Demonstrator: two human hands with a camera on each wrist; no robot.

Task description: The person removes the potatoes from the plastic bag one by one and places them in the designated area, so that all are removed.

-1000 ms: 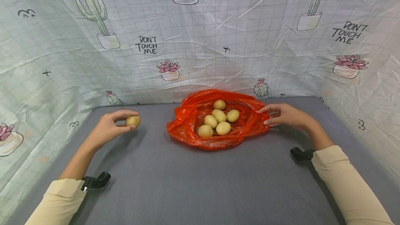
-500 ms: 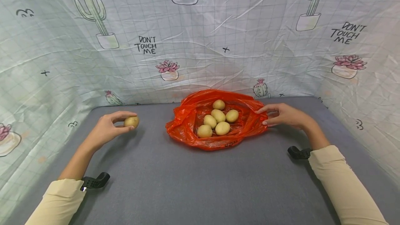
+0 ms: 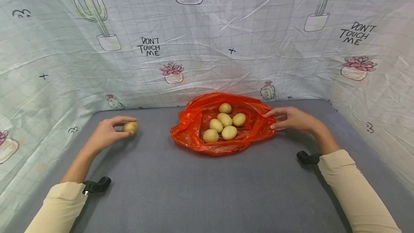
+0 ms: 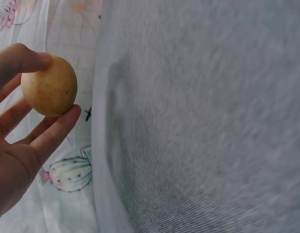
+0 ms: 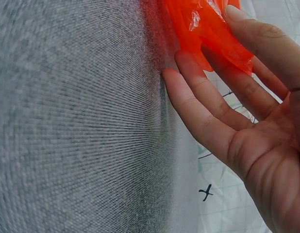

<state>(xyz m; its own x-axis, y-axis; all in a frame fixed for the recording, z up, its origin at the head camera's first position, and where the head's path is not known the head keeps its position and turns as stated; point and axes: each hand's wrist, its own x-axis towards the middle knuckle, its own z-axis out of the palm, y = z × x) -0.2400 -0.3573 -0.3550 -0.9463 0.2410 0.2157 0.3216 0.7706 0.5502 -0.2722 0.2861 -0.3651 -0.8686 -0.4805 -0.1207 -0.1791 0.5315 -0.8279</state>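
Note:
My left hand (image 3: 105,132) pinches a small yellow potato (image 3: 130,127) between thumb and fingers, held over the left part of the grey table. In the left wrist view the thumb lies on one side of the potato (image 4: 50,87) and fingertips on the other. A red plastic bag (image 3: 215,149) lies spread at the back middle, its mouth wide, with several potatoes (image 3: 224,119) inside. At the bag's right edge my right hand (image 3: 295,119) pinches the plastic. The right wrist view shows the thumb on one face of the bag (image 5: 193,29) and fingers behind it.
The grey tabletop (image 3: 200,193) stretches in front of the bag. A pale curtain (image 3: 207,46) with cactus drawings closes off the back and both sides. A black wrist strap device (image 3: 97,185) sits on the left wrist, and another one (image 3: 308,158) on the right.
My left hand has moved a little to the left with the potato. The right hand stays at the bag's edge, and the bag and its potatoes keep their places. The whole head view shifts slightly.

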